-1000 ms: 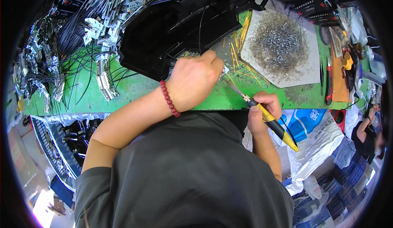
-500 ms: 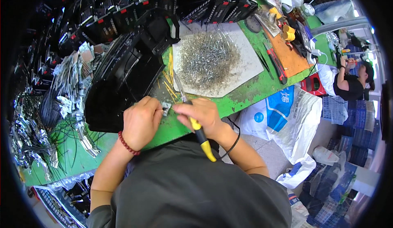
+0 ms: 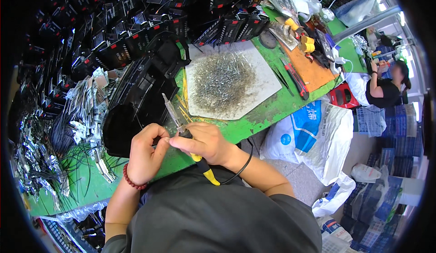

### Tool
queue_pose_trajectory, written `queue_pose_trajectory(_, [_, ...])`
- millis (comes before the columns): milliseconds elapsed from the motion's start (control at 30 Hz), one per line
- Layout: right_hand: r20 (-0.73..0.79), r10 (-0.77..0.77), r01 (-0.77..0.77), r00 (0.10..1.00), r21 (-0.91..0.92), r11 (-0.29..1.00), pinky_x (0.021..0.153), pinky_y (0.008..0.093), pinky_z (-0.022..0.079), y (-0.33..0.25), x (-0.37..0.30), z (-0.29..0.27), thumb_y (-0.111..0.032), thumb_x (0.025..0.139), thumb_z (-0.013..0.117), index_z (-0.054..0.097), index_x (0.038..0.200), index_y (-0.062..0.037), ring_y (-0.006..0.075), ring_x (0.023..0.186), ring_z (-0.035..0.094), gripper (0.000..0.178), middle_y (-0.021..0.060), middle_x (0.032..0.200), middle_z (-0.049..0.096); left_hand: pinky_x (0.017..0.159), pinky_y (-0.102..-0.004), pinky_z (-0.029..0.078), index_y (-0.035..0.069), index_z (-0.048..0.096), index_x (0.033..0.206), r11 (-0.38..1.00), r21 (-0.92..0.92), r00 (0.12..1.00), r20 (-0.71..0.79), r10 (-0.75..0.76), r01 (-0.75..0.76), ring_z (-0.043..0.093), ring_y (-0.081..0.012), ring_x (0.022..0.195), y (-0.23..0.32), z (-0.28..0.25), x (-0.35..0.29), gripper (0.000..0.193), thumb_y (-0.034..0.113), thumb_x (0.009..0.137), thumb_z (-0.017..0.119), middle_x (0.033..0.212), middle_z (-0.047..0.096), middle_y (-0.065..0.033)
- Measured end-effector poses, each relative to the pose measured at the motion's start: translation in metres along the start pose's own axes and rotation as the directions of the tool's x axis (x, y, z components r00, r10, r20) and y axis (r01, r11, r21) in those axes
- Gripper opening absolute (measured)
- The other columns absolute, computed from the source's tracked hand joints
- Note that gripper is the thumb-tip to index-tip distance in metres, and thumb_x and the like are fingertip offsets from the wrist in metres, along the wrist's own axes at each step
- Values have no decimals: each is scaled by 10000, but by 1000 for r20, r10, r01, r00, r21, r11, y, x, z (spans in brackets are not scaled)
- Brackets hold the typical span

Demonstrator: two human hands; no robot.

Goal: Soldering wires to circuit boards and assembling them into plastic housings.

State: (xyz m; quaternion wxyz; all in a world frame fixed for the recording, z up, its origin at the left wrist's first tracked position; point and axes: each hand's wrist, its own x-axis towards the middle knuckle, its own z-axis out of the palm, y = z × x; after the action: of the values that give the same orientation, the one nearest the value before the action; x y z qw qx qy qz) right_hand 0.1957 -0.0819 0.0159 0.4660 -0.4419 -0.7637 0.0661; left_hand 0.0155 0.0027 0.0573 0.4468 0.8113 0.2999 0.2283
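Observation:
My right hand [image 3: 206,141] is closed around a soldering iron [image 3: 203,166] with a yellow and black handle. The iron's metal barrel points away and to the left, over the black plastic casing [image 3: 136,103] on the bench. A black cord runs from the handle's rear past my right wrist. My left hand [image 3: 147,148], above a red bead bracelet, has thumb and forefinger brought together right beside my right fingertips. Whatever it pinches is hidden. Thin yellow wire-like sticks [image 3: 185,91] lie just beyond both hands, next to the casing.
Past my hands, a white board [image 3: 265,85] bears a heap of small metal bits. A red utility knife [image 3: 297,80] lies to its right on the green bench [image 3: 259,121]. Metal strips with black wires [image 3: 86,98] pile up left; black casings crowd the back. Another person sits far right.
Both hands have come together and the soldering iron has swung left, its tip now over the casing. The small silvery piece between my hands is no longer visible. The whole view has shifted slightly.

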Motion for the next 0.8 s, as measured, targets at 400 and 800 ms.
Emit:
queue_pose_trajectory(400, [-200, 236, -188, 951, 230, 955, 637, 309, 543, -25, 25, 2, 32, 769, 726, 579, 1049, -64, 243, 743, 692, 331, 110, 866, 690, 673, -365, 530, 67, 595, 1067, 905, 382, 972, -62, 227, -186, 634, -309, 835, 18, 0, -3, 436, 57, 654, 732, 991, 599, -118])
queue_pose_trajectory(800, [-377, 364, -192, 852, 421, 886, 739, 334, 542, -12, 12, -38, 112, 796, 660, 406, 1220, -34, 205, 798, 653, 516, 132, 908, 629, 704, -367, 543, 26, 537, 1268, 955, 220, 980, 45, 192, -197, 651, -307, 890, 44, -24, -21, 498, 14, 786, 662, 1061, 637, -138])
